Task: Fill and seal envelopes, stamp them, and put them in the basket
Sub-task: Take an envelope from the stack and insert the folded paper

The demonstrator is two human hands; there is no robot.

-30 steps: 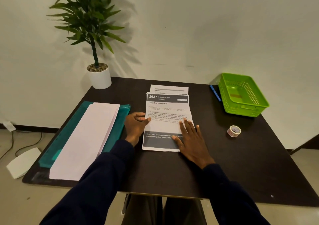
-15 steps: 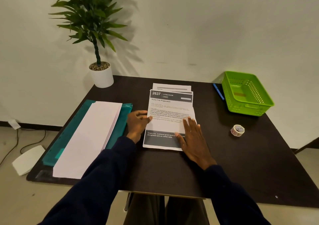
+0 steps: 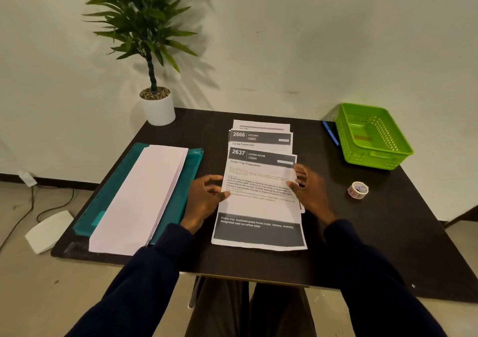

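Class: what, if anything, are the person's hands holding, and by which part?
The top white printed paper sheet, headed 2637: the left hand pinches its left edge, the right hand grips its right edge, both midway up.

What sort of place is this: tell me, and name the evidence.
Probably an office desk set up for mailing: printed sheets, a white envelope stack and a green basket.

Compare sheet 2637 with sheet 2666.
On top, sheet 2637 shows almost whole; beneath it, sheet 2666 shows only its top strip. Headers: sheet 2637 reads LIVING ROOM, sheet 2666 KITCHEN. The left hand and right hand hold sheet 2637, not sheet 2666. Both have dark header bands.
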